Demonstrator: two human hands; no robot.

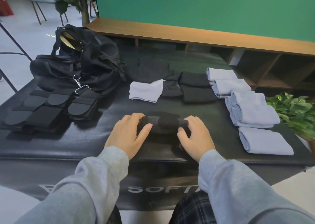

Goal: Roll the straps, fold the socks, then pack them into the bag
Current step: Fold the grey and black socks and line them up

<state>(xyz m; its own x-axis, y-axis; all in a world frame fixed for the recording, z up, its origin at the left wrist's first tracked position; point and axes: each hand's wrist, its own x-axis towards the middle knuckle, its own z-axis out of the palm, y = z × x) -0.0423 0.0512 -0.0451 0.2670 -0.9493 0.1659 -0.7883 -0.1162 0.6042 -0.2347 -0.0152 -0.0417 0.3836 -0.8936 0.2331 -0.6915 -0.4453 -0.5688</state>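
A black strap (164, 124) lies partly rolled on the black mat (105, 145) in front of me. My left hand (129, 133) grips its left end with curled fingers, and my right hand (194, 135) grips its right end. Rolled black straps (51, 111) sit in a group at the left. The black bag (81, 63) stands open at the back left. Folded light blue socks (250, 108) lie along the right, black socks (196, 87) and one light sock (145, 90) at the middle back.
A wooden bench with shelves (204, 34) runs behind the mat below a green wall. A leafy plant (294, 109) stands at the right edge. Chair legs (39, 12) and a tree trunk show at the back left.
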